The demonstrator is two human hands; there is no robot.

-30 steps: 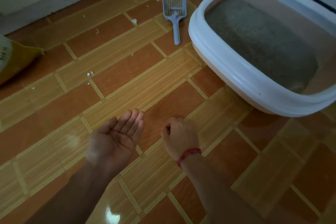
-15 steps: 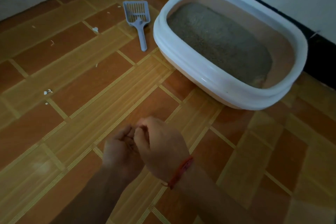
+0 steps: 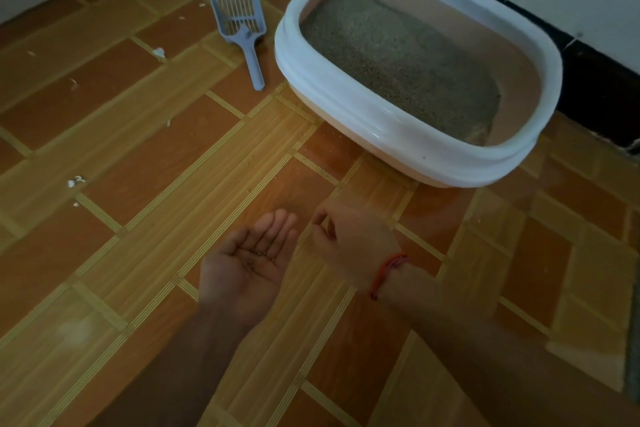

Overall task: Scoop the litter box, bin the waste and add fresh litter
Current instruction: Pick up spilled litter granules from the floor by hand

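We count 1 litter box [image 3: 398,135], 1 blue-grey slotted scoop [image 3: 242,28] and 2 grips: the left grip [image 3: 247,263] and the right grip [image 3: 353,243]. We find 1 red wrist cord [image 3: 388,270] and at least 6 white scraps [image 3: 159,52] on the floor [image 3: 138,156]. The dark grains [image 3: 258,253] in the left palm are too small to count.

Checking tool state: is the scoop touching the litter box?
Apart. The head view shows a strip of bare floor between the scoop and the litter box rim.
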